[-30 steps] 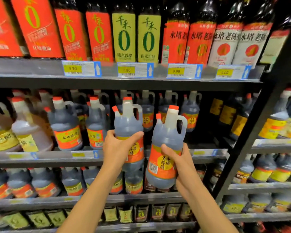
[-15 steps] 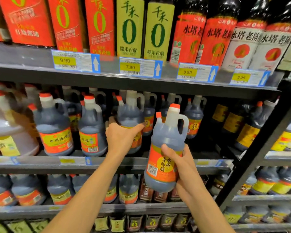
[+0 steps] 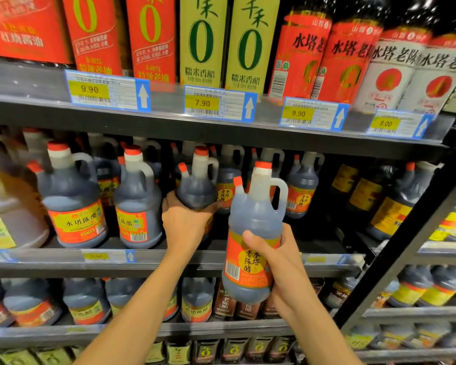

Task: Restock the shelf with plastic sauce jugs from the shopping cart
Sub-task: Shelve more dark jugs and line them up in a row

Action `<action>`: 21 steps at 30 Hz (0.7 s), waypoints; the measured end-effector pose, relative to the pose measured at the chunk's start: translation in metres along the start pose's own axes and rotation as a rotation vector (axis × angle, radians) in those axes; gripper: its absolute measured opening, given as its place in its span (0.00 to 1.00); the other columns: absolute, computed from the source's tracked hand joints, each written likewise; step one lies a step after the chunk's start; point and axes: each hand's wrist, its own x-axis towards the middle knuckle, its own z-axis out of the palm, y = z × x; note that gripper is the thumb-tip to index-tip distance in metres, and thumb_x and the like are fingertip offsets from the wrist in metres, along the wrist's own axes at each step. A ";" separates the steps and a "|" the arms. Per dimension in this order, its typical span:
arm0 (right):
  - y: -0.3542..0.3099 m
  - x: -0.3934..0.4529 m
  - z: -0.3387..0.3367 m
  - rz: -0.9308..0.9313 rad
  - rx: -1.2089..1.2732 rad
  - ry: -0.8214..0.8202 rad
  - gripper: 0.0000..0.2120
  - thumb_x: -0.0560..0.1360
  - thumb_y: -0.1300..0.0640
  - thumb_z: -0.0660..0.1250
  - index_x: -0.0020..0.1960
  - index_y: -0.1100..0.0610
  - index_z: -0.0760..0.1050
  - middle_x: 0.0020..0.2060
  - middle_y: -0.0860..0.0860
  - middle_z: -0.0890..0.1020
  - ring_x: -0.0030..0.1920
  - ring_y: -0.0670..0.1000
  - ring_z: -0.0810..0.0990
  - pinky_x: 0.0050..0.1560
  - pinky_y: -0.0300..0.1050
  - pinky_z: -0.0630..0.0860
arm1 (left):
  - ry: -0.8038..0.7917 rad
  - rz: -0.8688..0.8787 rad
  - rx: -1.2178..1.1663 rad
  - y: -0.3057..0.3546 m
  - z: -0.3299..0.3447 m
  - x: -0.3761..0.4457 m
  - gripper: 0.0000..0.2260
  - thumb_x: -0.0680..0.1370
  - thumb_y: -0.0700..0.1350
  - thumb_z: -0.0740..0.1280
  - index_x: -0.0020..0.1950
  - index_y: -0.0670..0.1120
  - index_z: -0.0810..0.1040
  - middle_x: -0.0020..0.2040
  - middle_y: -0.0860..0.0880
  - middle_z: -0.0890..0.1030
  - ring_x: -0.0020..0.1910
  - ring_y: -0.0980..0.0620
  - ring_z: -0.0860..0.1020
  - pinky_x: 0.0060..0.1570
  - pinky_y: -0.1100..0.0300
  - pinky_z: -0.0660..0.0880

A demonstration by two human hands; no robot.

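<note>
The left hand [image 3: 186,222] was wrapped around a jug of dark sauce [image 3: 196,184]. That jug was already in over the middle shelf [image 3: 169,256], standing upright among the other jugs. From this view you could not tell if its bottom sat on the shelf, because the hand hid it.

The right hand [image 3: 279,262] held a second jug [image 3: 253,238]. Its thumb lay across the orange label and its fingers curled round the back. This jug was upright too, but it was still out in front of the shelf, up in the air, just to the right of the left hand. The two hands were apart, each with its own jug.

To the left of the left hand stood two jugs with red caps [image 3: 74,198] near the shelf's front edge. Behind both hands, more jugs stood in rows. Above the hands was another shelf with tall bottles and a price tag [image 3: 219,103] that said 7.90.
</note>
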 end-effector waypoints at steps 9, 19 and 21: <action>-0.007 0.015 0.011 -0.010 -0.011 0.022 0.36 0.63 0.53 0.83 0.66 0.54 0.71 0.53 0.51 0.87 0.53 0.54 0.87 0.44 0.45 0.84 | -0.023 -0.017 0.061 -0.007 0.006 -0.003 0.40 0.65 0.62 0.79 0.67 0.41 0.68 0.62 0.38 0.78 0.59 0.34 0.78 0.48 0.51 0.74; -0.011 0.061 0.022 -0.075 -0.084 0.063 0.35 0.61 0.51 0.83 0.64 0.51 0.71 0.52 0.48 0.87 0.51 0.50 0.87 0.45 0.46 0.84 | -0.065 -0.102 0.000 0.000 0.008 0.007 0.35 0.69 0.58 0.79 0.66 0.42 0.68 0.64 0.39 0.77 0.61 0.35 0.77 0.55 0.47 0.76; -0.008 0.069 0.022 -0.074 -0.095 0.061 0.36 0.60 0.50 0.84 0.62 0.51 0.72 0.52 0.48 0.87 0.51 0.50 0.87 0.44 0.45 0.84 | -0.067 -0.106 0.013 0.001 0.008 0.008 0.35 0.70 0.59 0.79 0.66 0.41 0.68 0.63 0.39 0.77 0.61 0.35 0.77 0.55 0.45 0.76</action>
